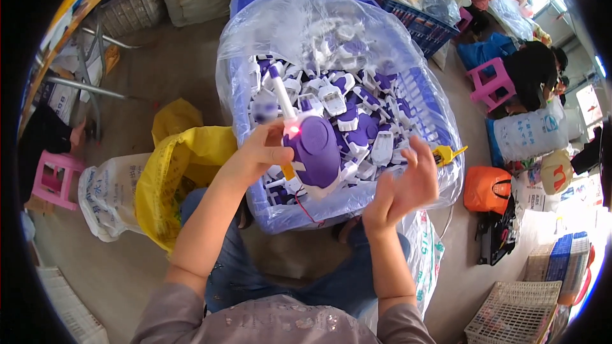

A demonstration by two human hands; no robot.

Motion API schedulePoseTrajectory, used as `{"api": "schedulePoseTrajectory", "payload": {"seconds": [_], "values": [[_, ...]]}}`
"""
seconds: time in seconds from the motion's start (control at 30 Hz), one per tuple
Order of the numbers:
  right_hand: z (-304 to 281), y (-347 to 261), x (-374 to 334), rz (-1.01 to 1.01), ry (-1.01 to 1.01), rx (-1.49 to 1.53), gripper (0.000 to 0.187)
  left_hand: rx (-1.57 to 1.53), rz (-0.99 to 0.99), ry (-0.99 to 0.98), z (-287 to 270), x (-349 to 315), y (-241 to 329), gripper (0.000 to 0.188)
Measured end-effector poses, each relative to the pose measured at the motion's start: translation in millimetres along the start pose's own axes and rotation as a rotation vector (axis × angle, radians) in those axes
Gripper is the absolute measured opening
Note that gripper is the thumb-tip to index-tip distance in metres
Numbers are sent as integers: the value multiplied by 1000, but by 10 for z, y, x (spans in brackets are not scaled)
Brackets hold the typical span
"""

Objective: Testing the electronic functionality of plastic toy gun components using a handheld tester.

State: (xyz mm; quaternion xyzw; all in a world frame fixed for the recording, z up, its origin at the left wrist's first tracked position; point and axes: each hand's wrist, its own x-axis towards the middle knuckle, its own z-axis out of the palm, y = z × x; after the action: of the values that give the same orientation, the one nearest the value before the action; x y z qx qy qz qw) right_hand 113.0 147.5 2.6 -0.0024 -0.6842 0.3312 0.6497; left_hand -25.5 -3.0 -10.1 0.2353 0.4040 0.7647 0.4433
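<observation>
My left hand is closed on a purple-and-white plastic toy with an antenna, held tilted above the bin. Its white antenna with a purple tip points up and away from me, and a small red light glows near the antenna's base. A thin red wire hangs below the toy. To the right, my right hand is raised with fingers apart and nothing in it. Beneath both hands, a blue plastic bin lined with clear plastic film holds a heap of similar purple-and-white toys.
A yellow pointed object lies at the bin's right edge. Left of the bin stand a yellow bag, a white sack and a pink stool. On the right are an orange bag, another pink stool and people seated farther off.
</observation>
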Motion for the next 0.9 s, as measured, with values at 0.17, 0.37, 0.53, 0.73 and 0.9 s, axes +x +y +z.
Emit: {"api": "schedulePoseTrajectory", "payload": {"seconds": [0.17,0.37,0.53,0.73,0.9], "values": [[39,-148,31,-72,-827,-311,49,5,-49,-89,2,35,-13,71],[34,-131,16,5,-730,-125,50,42,-81,-86,88,21,29,70],[10,-166,62,-99,-780,-195,52,43,-21,-93,52,40,-37,70],[39,-1,-65,192,-145,153,42,-73,48,-71,-26,64,-101,72],[40,-28,-42,-19,164,227,52,101,41,-87,31,37,-27,70]]}}
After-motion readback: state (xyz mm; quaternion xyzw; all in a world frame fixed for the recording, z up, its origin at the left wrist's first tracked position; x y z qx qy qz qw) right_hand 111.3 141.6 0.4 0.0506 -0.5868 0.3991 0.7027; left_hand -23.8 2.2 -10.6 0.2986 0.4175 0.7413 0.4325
